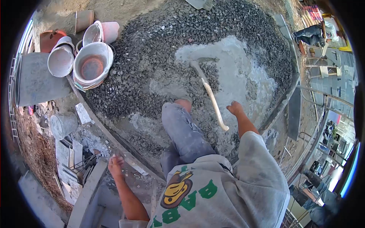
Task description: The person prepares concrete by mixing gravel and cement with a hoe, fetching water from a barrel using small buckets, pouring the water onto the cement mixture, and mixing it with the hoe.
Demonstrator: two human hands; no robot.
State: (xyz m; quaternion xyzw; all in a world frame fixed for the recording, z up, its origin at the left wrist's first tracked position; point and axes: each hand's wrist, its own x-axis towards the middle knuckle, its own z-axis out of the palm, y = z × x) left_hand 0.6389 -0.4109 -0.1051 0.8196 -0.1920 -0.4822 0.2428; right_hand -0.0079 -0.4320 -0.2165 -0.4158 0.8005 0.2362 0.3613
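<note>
My right hand (235, 108) is closed over the grey cement powder (228, 57); whether anything is in its fingers is too small to tell. To its left, a tool with a curved pale wooden handle (213, 100) lies on the pile, its head partly buried in the powder. Dark gravel (140, 49) surrounds the cement. My left hand (116, 164) hangs out to the left beyond the board edging the pile, fingers partly curled and apart, touching nothing visible. My bent knee in dusty trousers is over the gravel between the hands.
Several dusty buckets (93, 64) stand at the upper left, with a clear bucket (63, 125) lower down. Wooden boards (114, 138) edge the pile. Scrap wood and a concrete trough lie at lower left. Another person (313, 33) is at the upper right, near planks and metal rails.
</note>
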